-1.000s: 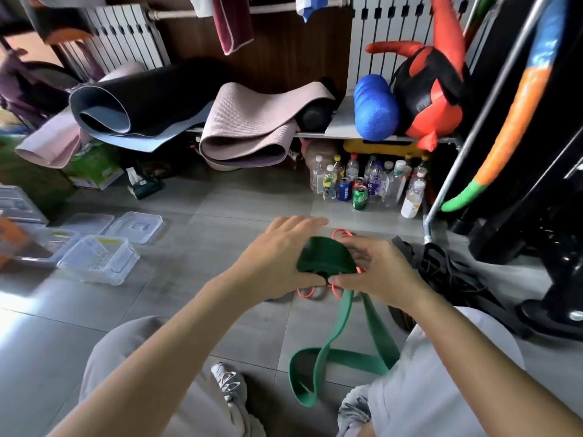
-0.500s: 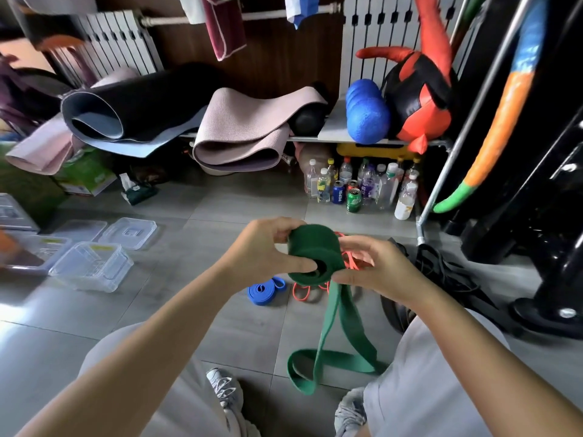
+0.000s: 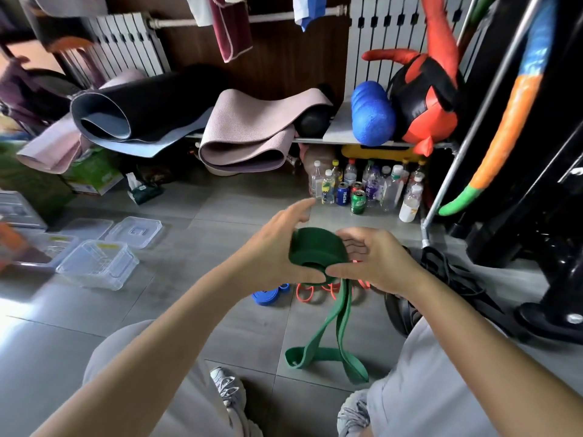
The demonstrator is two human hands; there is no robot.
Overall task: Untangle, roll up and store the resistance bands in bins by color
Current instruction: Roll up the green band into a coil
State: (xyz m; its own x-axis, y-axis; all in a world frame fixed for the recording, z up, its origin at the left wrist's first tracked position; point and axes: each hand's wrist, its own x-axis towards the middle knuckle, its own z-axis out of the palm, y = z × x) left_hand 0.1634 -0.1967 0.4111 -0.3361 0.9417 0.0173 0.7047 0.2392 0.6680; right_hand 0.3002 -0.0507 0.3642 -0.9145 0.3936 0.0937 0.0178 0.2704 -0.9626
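Open clear bins [image 3: 97, 263] and loose lids [image 3: 135, 230] waiting on the floor at far left, well apart from the work. In mid-air at centre, left hand [image 3: 277, 250] with its grip clasped on the wound part of the green band [image 3: 317, 255], thumb in front; right hand [image 3: 375, 263] pinching the same roll at its core. Perhaps half wound, judging by the long double tail hanging to the floor. Beneath, loose on the floor: blue band [image 3: 268, 293], orange band [image 3: 310, 293]. Further right, black bands [image 3: 441, 272] in a heap, seemingly tangled. Green not yet binned; 3 more colours to go.
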